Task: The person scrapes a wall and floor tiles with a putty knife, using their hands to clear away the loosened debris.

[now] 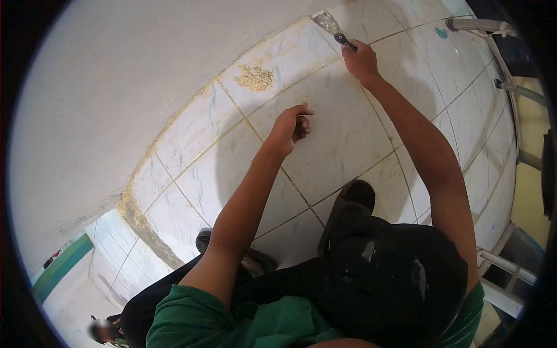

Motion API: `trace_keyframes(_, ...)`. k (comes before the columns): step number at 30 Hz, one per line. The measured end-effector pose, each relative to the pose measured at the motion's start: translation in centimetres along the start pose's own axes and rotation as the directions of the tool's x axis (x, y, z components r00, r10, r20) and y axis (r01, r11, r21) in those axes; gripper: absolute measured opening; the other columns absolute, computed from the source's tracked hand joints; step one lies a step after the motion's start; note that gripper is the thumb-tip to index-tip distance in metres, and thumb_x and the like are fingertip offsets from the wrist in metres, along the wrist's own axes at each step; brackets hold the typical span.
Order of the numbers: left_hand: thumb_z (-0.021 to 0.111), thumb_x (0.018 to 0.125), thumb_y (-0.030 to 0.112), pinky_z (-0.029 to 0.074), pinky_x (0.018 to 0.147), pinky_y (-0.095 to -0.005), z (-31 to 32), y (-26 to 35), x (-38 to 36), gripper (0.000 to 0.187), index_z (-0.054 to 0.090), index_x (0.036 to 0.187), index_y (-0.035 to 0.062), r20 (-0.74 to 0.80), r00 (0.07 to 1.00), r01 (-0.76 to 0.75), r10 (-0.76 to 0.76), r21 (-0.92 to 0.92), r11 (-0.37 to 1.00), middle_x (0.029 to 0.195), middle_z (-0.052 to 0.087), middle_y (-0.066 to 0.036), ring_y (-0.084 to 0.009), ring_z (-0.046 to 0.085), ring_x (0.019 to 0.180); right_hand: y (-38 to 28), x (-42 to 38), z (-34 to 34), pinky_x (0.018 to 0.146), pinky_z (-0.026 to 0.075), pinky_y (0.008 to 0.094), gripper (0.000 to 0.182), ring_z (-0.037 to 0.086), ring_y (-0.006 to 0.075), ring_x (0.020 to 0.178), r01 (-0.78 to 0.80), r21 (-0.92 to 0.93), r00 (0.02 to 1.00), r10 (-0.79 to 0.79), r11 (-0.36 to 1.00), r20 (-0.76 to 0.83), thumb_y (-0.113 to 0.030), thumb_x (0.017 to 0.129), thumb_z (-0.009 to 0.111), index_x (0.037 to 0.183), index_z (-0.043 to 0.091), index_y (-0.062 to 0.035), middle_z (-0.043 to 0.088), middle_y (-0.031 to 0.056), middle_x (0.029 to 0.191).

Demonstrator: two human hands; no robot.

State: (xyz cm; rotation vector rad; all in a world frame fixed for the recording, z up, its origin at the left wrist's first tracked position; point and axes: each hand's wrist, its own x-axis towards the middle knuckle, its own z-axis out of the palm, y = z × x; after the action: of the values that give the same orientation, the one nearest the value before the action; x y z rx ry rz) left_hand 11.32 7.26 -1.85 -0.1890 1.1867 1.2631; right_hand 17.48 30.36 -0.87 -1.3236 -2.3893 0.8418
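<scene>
Black scraper handle partly hidden in the right hand.

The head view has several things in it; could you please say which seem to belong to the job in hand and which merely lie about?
Apparently in the job: putty knife, in the right hand; yellowish crumbly debris; floor tiles.

Apparently just about: teal scrap; white frame, lower right.

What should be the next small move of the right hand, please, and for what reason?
I would probably draw the scraper in the right hand along the wall's foot toward the yellowish crumbs. The blade already lies low beside the wall, yellowish residue seems to mark the edge between, and the crumbs sit together on a tile nearby.
</scene>
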Motion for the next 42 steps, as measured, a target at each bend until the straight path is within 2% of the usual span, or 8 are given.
trace_keyframes(6, 0.051, 0.085, 0.031, 0.035, 0.050, -0.0260, -0.1, -0.5, 0.4, 0.025, 0.054, 0.082, 0.0067, 0.010, 1.000, 0.029, -0.029, -0.008, 1.000, 0.054, 0.043, 0.000, -0.0124, 0.040, 0.050, -1.3, 2.3, 0.0, 0.079, 0.045, 0.0424, 0.032, 0.059, 0.0356, 0.088, -0.086, -0.186, 0.996, 0.088, 0.979, 0.005, -0.027, 0.079, 0.050, 0.092, 0.060, 0.0004, 0.062, 0.0197, 0.090)
trace_keyframes(9, 0.051, 0.085, 0.031, 0.035, 0.050, -0.0259, 0.2, -0.3, 0.3, 0.025, 0.054, 0.082, 0.0068, 0.029, 0.999, 0.019, -0.018, -0.025, 0.999, 0.055, 0.044, 0.000, -0.0125, 0.041, 0.050, -1.5, 1.0, 1.1, 0.082, 0.044, 0.0428, 0.033, 0.058, 0.0353, 0.091, -0.021, -0.241, 0.999, 0.027, 0.970, 0.021, -0.027, 0.080, 0.049, 0.094, 0.059, 0.0009, 0.061, 0.0199, 0.093)
trace_keyframes(15, 0.051, 0.085, 0.032, 0.035, 0.050, -0.0258, 1.1, 0.9, 1.0, 0.024, 0.055, 0.082, 0.0076, 0.028, 0.999, -0.019, 0.020, -0.045, 0.999, 0.056, 0.045, 0.001, -0.0129, 0.042, 0.051, -1.5, -1.1, 0.8, 0.083, 0.043, 0.0439, 0.035, 0.056, 0.0379, 0.091, 0.037, -0.105, 0.992, -0.023, 0.994, 0.128, -0.027, 0.079, 0.049, 0.097, 0.058, 0.0021, 0.060, 0.0228, 0.093)
trace_keyframes(21, 0.052, 0.084, 0.032, 0.035, 0.050, -0.0262, 2.0, 2.3, 1.6, 0.025, 0.055, 0.082, 0.0076, 0.071, 0.996, -0.054, 0.059, -0.069, 0.996, 0.055, 0.045, 0.000, -0.0139, 0.043, 0.051, -0.4, 0.2, 2.0, 0.080, 0.043, 0.0449, 0.034, 0.056, 0.0392, 0.088, -0.001, -0.120, 1.000, -0.002, 0.993, -0.017, -0.027, 0.079, 0.050, 0.094, 0.057, 0.0023, 0.059, 0.0225, 0.091)
trace_keyframes(23, 0.052, 0.084, 0.033, 0.036, 0.050, -0.0262, 2.0, 2.7, 2.5, 0.025, 0.055, 0.082, 0.0076, 0.107, 0.989, -0.097, 0.105, -0.075, 0.992, 0.055, 0.044, 0.000, -0.0141, 0.043, 0.051, -0.1, 1.3, 2.9, 0.080, 0.043, 0.0451, 0.034, 0.056, 0.0392, 0.088, 0.090, -0.184, 0.995, -0.097, 0.979, -0.032, -0.027, 0.078, 0.050, 0.094, 0.057, 0.0016, 0.059, 0.0224, 0.092)
trace_keyframes(27, 0.053, 0.084, 0.032, 0.036, 0.050, -0.0259, 1.5, 1.5, 1.2, 0.025, 0.055, 0.082, 0.0077, 0.067, 0.996, -0.055, 0.060, -0.064, 0.996, 0.056, 0.044, 0.000, -0.0143, 0.043, 0.051, -1.8, -1.9, 1.7, 0.080, 0.043, 0.0457, 0.031, 0.056, 0.0390, 0.088, 0.069, -0.120, 0.992, -0.055, 0.990, 0.112, -0.027, 0.079, 0.050, 0.093, 0.057, 0.0000, 0.059, 0.0221, 0.092)
trace_keyframes(36, 0.051, 0.084, 0.030, 0.037, 0.053, -0.0256, 1.9, 3.0, 3.1, 0.023, 0.055, 0.082, 0.0074, 0.057, 0.998, -0.024, 0.030, -0.096, 0.995, 0.062, 0.048, -0.001, -0.0148, 0.046, 0.056, -0.6, -0.3, 3.2, 0.078, 0.043, 0.0454, 0.029, 0.056, 0.0387, 0.086, 0.052, -0.172, 0.998, -0.055, 0.984, -0.016, -0.026, 0.081, 0.050, 0.093, 0.056, -0.0006, 0.060, 0.0219, 0.087)
trace_keyframes(42, 0.050, 0.082, 0.032, 0.040, 0.063, -0.0296, 4.2, 5.5, 4.6, 0.024, 0.053, 0.087, 0.0088, 0.036, 0.993, -0.109, 0.108, 0.012, 0.994, 0.074, 0.053, -0.003, -0.0160, 0.051, 0.064, -1.5, -2.5, 1.6, 0.076, 0.044, 0.0451, 0.027, 0.057, 0.0381, 0.083, 0.059, -0.052, 0.989, -0.052, 0.997, 0.139, -0.023, 0.081, 0.049, 0.089, 0.056, 0.0009, 0.059, 0.0218, 0.086)
